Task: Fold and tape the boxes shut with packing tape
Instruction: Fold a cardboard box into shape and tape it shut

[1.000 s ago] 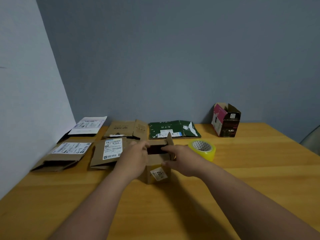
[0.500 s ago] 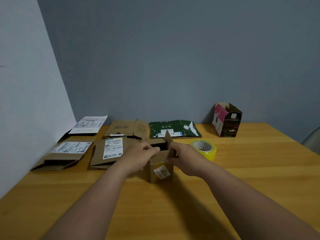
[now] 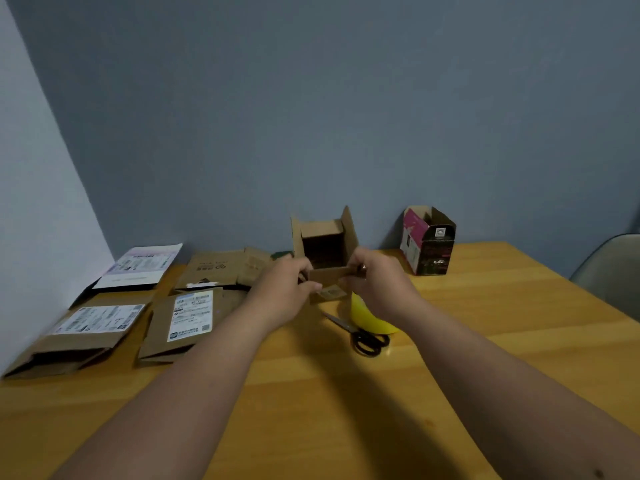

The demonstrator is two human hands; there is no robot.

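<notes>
A small brown cardboard box is lifted off the table, its open end tilted toward me with flaps standing up. My left hand grips its left side and my right hand grips its right side, fingers pinching the near flap. The yellow packing tape roll lies on the table below my right hand, partly hidden by my wrist. Black-handled scissors lie beside the roll.
Several flattened cardboard boxes with shipping labels lie at the left of the wooden table. A pink and black open box stands at the back right. A chair edge shows at far right.
Both hands have lifted the small box off the table and tipped its open end toward me. Scissors that were hidden under it now show.
</notes>
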